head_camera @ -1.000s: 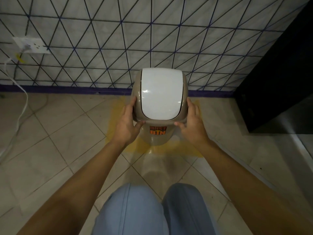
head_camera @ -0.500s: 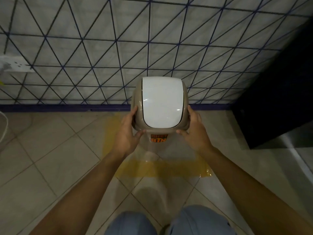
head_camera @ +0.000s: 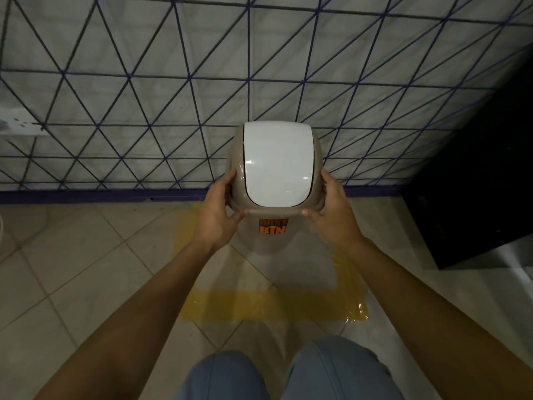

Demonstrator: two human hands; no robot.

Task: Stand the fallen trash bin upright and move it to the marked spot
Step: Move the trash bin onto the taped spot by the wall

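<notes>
The view has tipped back, sliding the upright trash bin (head_camera: 275, 168) toward frame centre, inside the yellow tape square (head_camera: 274, 306), left hand (head_camera: 217, 216) and right hand (head_camera: 331, 213) clasping its lid rim, probably to steady it.

Probably a home: tiled wall (head_camera: 144, 82), floor tiles (head_camera: 72, 269).

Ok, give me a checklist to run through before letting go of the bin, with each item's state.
1. Trash bin upright: ok, white lid faces up.
2. Left hand gripping the bin's side: ok.
3. Right hand gripping the other side: ok.
4. Bin inside the yellow tape mark: ok, it sits between the tape strips.
5. Base flat on the floor: cannot tell, the lid hides it.
6. Clearance from the dark cabinet: ok.
</notes>
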